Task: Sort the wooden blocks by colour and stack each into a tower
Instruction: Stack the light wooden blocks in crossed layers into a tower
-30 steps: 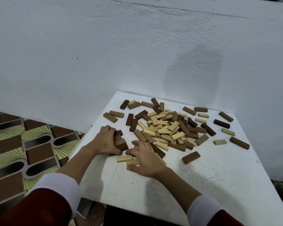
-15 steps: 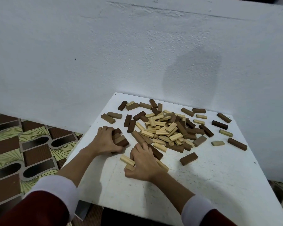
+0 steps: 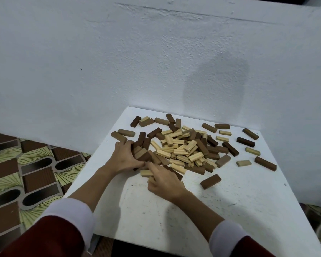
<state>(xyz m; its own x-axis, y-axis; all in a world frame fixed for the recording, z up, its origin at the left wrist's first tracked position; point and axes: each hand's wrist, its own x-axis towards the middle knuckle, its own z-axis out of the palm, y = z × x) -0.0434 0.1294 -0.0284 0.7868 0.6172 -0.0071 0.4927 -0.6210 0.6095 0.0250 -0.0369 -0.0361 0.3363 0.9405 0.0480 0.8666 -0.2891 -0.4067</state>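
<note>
Pale rectangular wooden block [image 3: 146, 172]: flat on white table [image 3: 230, 201], long axis left-right, pinched at right hand [image 3: 162, 179] fingertips. Left hand [image 3: 123, 156], just beyond-left, grips clustered dark-brown wooden blocks [image 3: 142, 154] at pile's near-left edge.

The blocks [image 3: 176, 147] were matt wood, pale and dark; the white worktop [image 3: 230, 201] looked scuffed, perhaps painted; the wall [image 3: 119, 62] rough plaster.

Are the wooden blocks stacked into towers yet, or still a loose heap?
Still a loose heap. The blocks lie flat and jumbled on the white table, light and dark mixed, with strays around; no tower stands anywhere.
</note>
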